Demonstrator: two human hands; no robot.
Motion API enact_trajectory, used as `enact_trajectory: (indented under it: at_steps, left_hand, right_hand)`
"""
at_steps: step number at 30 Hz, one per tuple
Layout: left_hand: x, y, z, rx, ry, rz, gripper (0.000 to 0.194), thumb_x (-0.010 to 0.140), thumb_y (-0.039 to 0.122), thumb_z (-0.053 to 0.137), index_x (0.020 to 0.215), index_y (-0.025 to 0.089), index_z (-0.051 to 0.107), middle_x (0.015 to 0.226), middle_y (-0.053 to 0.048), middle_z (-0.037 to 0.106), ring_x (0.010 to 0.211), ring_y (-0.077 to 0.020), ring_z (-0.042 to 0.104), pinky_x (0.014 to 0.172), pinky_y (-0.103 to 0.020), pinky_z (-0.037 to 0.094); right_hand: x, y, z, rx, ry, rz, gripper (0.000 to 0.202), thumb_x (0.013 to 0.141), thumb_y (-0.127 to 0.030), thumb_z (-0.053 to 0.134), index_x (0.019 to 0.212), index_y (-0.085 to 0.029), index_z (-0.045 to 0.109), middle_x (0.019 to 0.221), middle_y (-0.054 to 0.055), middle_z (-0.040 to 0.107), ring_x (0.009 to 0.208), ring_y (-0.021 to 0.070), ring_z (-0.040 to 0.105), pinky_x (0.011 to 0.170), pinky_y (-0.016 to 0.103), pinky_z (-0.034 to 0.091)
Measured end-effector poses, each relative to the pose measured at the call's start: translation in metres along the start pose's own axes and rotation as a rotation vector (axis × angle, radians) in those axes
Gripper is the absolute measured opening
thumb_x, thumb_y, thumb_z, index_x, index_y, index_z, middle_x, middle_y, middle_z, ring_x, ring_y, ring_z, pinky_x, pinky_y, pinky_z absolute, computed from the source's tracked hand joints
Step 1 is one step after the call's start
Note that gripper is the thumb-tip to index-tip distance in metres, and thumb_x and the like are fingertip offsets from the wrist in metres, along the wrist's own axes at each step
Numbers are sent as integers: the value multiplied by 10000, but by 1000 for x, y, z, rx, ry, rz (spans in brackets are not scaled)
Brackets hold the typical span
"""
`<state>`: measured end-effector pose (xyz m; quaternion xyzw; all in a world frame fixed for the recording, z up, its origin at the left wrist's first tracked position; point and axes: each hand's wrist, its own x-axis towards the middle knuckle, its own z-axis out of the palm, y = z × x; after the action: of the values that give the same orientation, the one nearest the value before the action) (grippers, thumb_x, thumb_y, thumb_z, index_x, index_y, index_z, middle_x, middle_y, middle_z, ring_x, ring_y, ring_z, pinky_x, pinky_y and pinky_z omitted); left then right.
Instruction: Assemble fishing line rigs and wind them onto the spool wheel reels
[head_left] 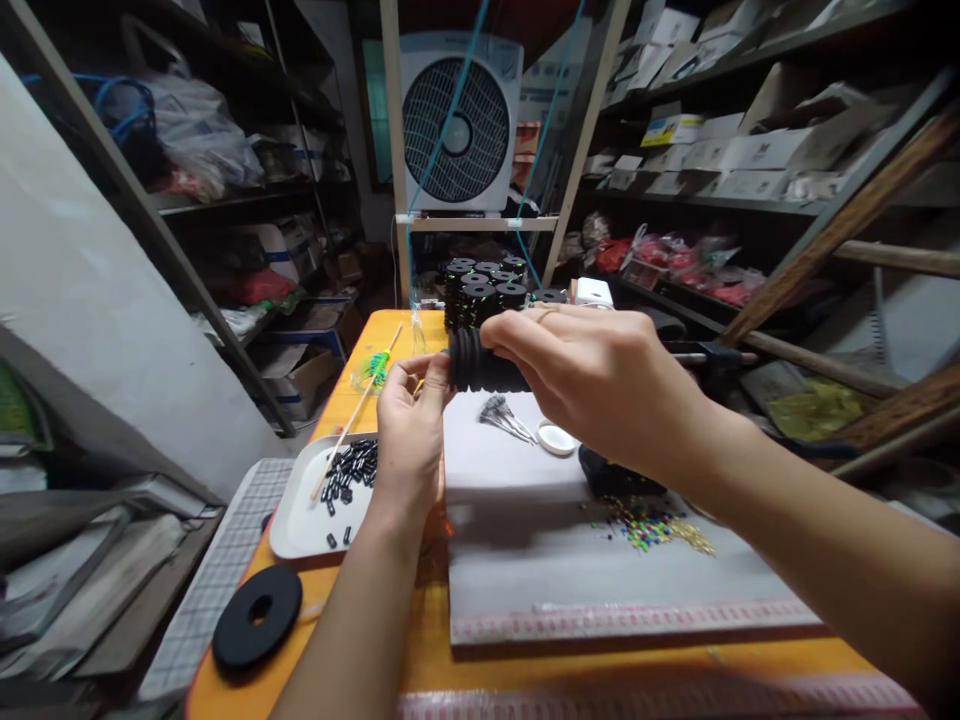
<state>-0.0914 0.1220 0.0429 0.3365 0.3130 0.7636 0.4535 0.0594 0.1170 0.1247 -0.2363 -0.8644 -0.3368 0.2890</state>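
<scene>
A black ribbed cylinder [466, 362] lies level above the board, with rings side by side along its left part. My right hand [592, 370] is closed over it from above and hides much of its length. At its left end my left hand [415, 415] is closed, thumb and fingers pressed against the end ring; anything small between those fingers is hidden. A metal rod [694, 358] shows to the right behind my right hand, in line with the cylinder. Beneath, the white board [510, 590] carries a bundle of grey-tipped pins [504, 415] and a white round lid [556, 438].
Left stands a white tray [289, 535] with small black tubes and a thin stick. A black foam disc [257, 618] lies on the orange table [345, 680]. Colourful beads [645, 525] are scattered on the board. Black spools [484, 285] and a fan [457, 130] stand behind.
</scene>
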Motion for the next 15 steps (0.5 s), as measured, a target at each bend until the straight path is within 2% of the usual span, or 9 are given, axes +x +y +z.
enact_trajectory:
  at_steps: [2,5,7,10,15]
  left_hand:
    - [0,0,0,-2,-11,5,449,653,482,838,871,168,601,852,-2,653,859,-142,648,856,-297,507]
    - [0,0,0,6,-29,15,428,678,471,823,879,167,598,853,-6,657,862,-150,653,856,-309,513]
    - [0,0,0,8,-30,15,418,685,465,818,878,166,598,847,-7,656,855,-155,654,850,-316,516]
    - [-1,1,0,13,-19,19,406,683,460,820,864,170,601,848,-6,651,856,-153,647,843,-312,514]
    - [-1,1,0,12,-28,16,396,693,456,814,871,174,600,886,-16,667,880,-158,649,847,-312,513]
  right_hand:
    - [-1,1,-1,31,4,5,191,931,-72,466,947,-166,632,731,18,681,672,154,636,582,267,476]
    - [-2,3,0,173,44,109,138,917,-131,559,1003,-188,651,916,39,750,804,177,699,681,289,539]
    - [-2,4,2,237,64,164,110,901,-154,594,963,-208,667,1001,40,755,878,195,713,745,317,564]
    - [0,2,5,232,60,187,133,912,-150,561,871,-193,679,971,61,749,882,214,713,764,350,576]
    - [2,-3,8,160,58,185,178,919,-126,513,856,-156,676,942,103,736,841,230,697,720,360,566]
